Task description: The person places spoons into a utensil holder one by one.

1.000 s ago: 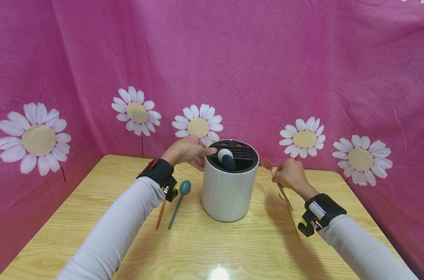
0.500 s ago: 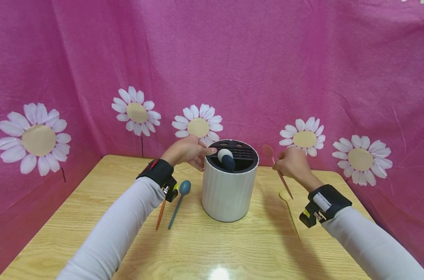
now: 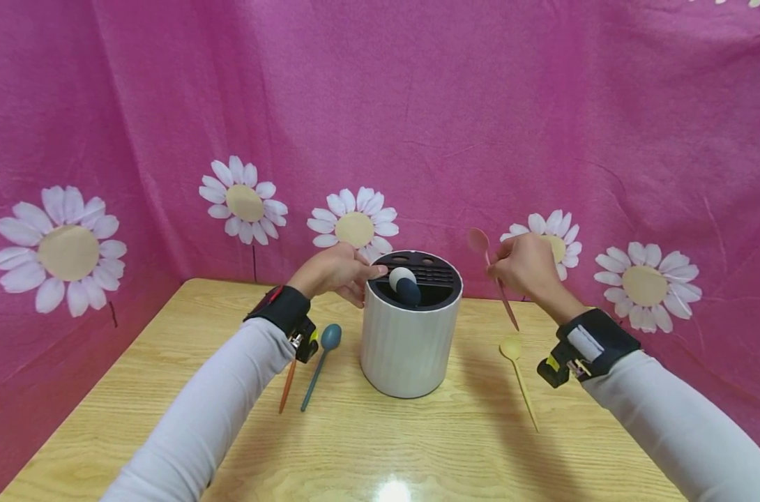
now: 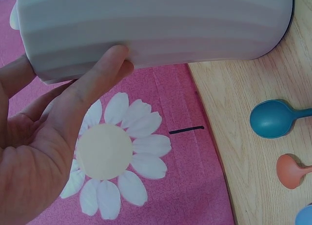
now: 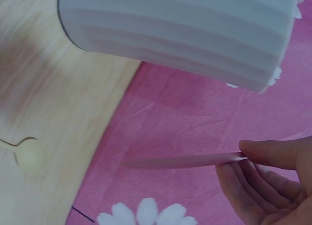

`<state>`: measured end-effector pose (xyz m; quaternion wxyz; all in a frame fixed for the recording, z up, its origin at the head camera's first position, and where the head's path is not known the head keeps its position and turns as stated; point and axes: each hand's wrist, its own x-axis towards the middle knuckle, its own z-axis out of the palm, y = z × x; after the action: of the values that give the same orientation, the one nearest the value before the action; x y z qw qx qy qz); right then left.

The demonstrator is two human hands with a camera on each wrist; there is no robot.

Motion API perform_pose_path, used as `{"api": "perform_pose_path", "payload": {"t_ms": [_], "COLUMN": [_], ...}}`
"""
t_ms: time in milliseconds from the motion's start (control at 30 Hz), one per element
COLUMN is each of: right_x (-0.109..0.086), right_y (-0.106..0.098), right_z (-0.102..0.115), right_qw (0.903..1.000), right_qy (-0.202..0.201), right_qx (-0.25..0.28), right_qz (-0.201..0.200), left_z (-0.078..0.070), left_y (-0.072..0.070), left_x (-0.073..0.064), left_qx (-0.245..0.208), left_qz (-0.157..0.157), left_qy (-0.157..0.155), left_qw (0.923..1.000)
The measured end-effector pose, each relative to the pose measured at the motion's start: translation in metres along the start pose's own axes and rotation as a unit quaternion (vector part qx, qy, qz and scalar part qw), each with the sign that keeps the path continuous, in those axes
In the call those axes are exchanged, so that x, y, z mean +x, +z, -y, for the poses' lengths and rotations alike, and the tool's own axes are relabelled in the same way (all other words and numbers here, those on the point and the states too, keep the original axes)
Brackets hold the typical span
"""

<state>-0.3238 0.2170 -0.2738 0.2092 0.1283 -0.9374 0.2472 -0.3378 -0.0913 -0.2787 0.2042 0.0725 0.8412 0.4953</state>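
Note:
A white ribbed utensil holder (image 3: 408, 355) with a dark slotted top stands mid-table. Two utensil heads show in its opening, a white one (image 3: 401, 276) and a dark blue one (image 3: 408, 293). My left hand (image 3: 337, 270) holds the holder's left rim, thumb over the edge and fingers against the outer wall (image 4: 161, 30). To the right of the holder, my right hand (image 3: 526, 265) pinches a pink spoon (image 3: 478, 240) by its handle (image 5: 185, 161), held above the table with its head up. Below it a yellow spoon (image 3: 512, 348) lies on the table.
Left of the holder lie a teal spoon (image 3: 331, 337) and an orange ladle (image 4: 290, 171), partly behind the left wrist strap in the head view. A light blue piece (image 4: 304, 216) shows at the left wrist view's corner. Pink cloth with daisies (image 3: 418, 139) hangs behind the table.
My right hand has risen with the pink spoon, lifting it away from the yellow spoon, which now shows whole on the table. My left hand stays on the holder's rim.

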Motion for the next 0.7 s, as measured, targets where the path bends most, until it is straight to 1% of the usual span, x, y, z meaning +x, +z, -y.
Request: {"api": "perform_pose_path", "payload": {"t_ms": [100,233,433,500,700], "right_x": [0.003,0.006,0.012,0.014,0.018], "right_y": [-0.005,-0.011,-0.023,-0.026,-0.033], "right_z": [0.007,0.017,0.035,0.040,0.053], "right_qw": [0.9999,0.9999,0.9988,0.9982,0.9972], "right_qy": [-0.009,-0.005,0.036,0.043,0.031], "right_qx": [0.000,-0.001,0.033,0.043,0.065], "right_qz": [-0.006,-0.009,-0.002,-0.003,-0.021], "left_z": [0.000,0.001,0.001,0.002,0.002], "left_y": [-0.001,-0.001,-0.001,-0.001,-0.002], "left_x": [0.000,0.000,-0.001,-0.001,0.000], "left_qx": [0.001,0.006,0.004,0.003,0.005], "left_qz": [-0.003,-0.003,0.000,0.000,-0.002], "left_qy": [-0.003,-0.001,0.003,0.003,0.001], "left_qw": [1.0000,1.0000,1.0000,1.0000,1.0000]}}
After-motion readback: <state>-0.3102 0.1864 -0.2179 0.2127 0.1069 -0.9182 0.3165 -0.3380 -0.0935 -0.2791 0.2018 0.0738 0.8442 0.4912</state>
